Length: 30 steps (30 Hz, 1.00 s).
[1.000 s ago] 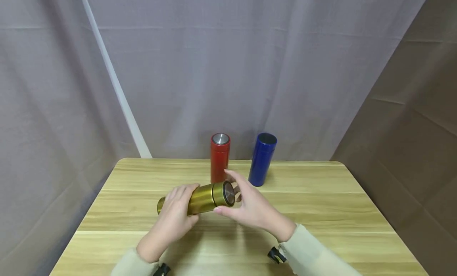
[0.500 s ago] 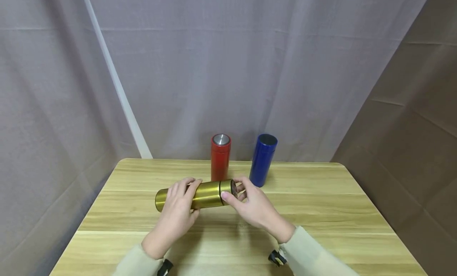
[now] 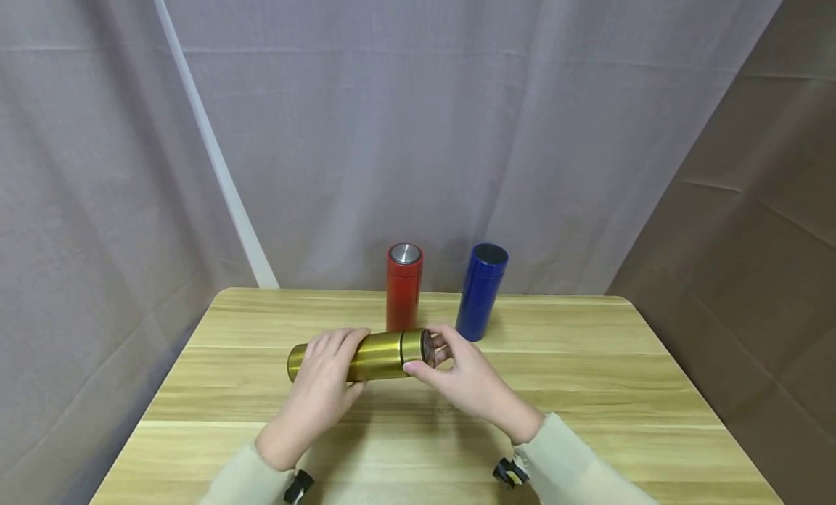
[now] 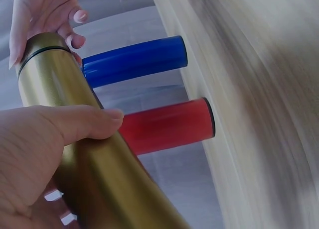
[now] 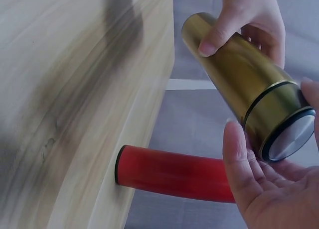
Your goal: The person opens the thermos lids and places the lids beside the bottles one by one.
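Observation:
A gold thermos flask (image 3: 382,356) is held nearly level above the table, its capped end to the right. My left hand (image 3: 321,374) grips its body from above, the thumb along the near side. At the other end my right hand (image 3: 466,374) holds the lid (image 3: 413,347) between thumb and fingers; a dark seam parts lid from body. The right wrist view shows the lid's silver disc (image 5: 290,138) facing out, with fingers about its rim. Behind the gold flask stand a red thermos (image 3: 403,294) and, to its right, a blue thermos (image 3: 481,294), both upright.
The wooden table (image 3: 588,389) has rounded back corners and ends at a grey curtain (image 3: 418,142). A brown cloth (image 3: 751,273) hangs on the right side. Small black devices show below both cuffs, the right one (image 3: 509,474) hanging under the sleeve.
My right hand has moved from spread beside the lid to holding it. The gold flask has turned so its end disc faces more to the right. Over the last half second little differs.

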{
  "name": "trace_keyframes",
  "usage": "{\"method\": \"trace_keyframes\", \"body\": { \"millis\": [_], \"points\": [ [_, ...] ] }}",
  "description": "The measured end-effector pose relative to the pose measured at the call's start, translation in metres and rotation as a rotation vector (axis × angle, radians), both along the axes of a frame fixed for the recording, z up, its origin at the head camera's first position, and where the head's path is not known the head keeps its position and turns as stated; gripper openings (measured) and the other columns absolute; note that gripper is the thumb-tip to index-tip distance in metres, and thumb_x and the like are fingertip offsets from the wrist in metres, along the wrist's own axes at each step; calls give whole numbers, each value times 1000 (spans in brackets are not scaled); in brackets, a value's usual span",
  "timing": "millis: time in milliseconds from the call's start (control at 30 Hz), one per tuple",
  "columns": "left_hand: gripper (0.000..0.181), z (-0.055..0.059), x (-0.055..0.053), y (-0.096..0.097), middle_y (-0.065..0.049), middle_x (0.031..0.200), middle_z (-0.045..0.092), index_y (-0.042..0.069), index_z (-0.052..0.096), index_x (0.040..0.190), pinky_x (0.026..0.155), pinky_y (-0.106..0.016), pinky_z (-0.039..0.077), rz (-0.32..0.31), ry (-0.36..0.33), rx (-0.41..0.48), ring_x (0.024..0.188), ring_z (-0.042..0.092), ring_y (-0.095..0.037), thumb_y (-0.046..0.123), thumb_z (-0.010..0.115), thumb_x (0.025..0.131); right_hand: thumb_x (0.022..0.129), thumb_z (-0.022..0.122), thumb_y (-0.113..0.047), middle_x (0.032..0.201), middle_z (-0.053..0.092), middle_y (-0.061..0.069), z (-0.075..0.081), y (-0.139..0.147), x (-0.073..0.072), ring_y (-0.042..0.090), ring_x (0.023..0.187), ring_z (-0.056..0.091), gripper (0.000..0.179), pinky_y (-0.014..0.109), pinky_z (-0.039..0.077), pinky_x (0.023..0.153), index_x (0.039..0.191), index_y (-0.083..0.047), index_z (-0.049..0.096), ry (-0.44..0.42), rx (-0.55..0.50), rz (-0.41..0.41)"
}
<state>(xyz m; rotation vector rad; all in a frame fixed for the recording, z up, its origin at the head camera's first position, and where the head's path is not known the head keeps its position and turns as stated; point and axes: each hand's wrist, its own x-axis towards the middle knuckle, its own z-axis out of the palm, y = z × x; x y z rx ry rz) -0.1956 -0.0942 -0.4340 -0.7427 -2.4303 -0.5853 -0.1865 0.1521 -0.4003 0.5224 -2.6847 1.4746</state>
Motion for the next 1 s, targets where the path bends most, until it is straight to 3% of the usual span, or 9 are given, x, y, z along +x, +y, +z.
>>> {"method": "trace_keyframes", "body": {
  "millis": [200, 300, 433, 567, 733, 1000],
  "points": [
    [84, -1, 1, -2, -9, 122, 60, 10, 53, 134, 103, -48, 33, -7, -59, 5, 112, 53, -30, 11, 91, 59, 80, 80, -29, 124, 51, -3, 0, 3, -2, 18, 98, 56, 64, 33, 56, 72, 135, -27, 46, 94, -3, 154],
    [85, -1, 1, -2, -10, 123, 60, 9, 53, 134, 103, -49, 32, -2, -61, 5, 112, 52, -32, 11, 91, 59, 81, 80, -28, 131, 46, -4, 1, 3, -2, 17, 102, 54, 70, 33, 55, 77, 139, -31, 41, 114, 19, 169],
    [83, 0, 2, -1, -10, 124, 60, 8, 53, 134, 102, -49, 33, 3, -44, 11, 113, 51, -32, 11, 90, 59, 77, 81, -36, 135, 43, -3, 2, 1, -1, 16, 106, 55, 82, 33, 54, 81, 144, -34, 33, 67, -1, 116],
    [81, 2, 2, 1, -9, 124, 59, 8, 53, 133, 100, -48, 34, 10, -18, -1, 113, 51, -31, 12, 89, 61, 75, 81, -45, 129, 49, 0, 3, -1, 0, 18, 105, 56, 87, 36, 53, 82, 146, -27, 32, 35, -20, 34],
    [83, 3, 3, 2, -9, 124, 59, 8, 52, 134, 99, -47, 35, 13, 6, -10, 112, 50, -31, 11, 90, 60, 81, 75, -48, 115, 57, 0, 3, 0, 0, 17, 99, 57, 75, 36, 53, 78, 140, -18, 41, 21, -4, -28],
    [85, 3, 4, 2, -9, 123, 59, 8, 52, 134, 99, -47, 35, 9, 35, -14, 112, 51, -30, 11, 91, 58, 85, 67, -53, 92, 63, -4, 3, 0, 1, 14, 84, 59, 56, 35, 49, 75, 127, -19, 52, 6, 60, -67]
  ]
}}
